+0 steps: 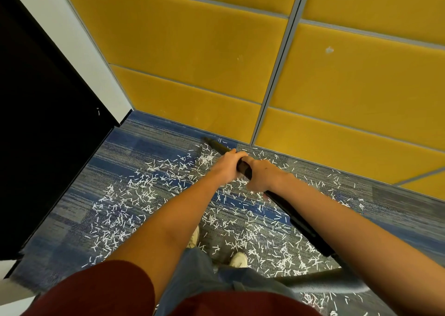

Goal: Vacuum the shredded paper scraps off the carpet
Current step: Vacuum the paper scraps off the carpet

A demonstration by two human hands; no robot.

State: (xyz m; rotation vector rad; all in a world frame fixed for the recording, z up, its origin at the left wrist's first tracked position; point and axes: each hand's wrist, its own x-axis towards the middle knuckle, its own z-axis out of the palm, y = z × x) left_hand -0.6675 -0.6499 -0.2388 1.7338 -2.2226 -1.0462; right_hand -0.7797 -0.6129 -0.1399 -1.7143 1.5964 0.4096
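Both hands are on the black vacuum wand (297, 215): my left hand (226, 165) has its fingers curled over the tube, and my right hand (261, 176) is wrapped tight round it just behind, the two touching. The wand's tip sticks out beyond my left fingers, low over the carpet (144, 144) near the foot of the yellow wall panel (192, 51). Shredded paper scraps (125, 209) lie thick below my fingers, on both sides, and back toward my shoes (239, 259).
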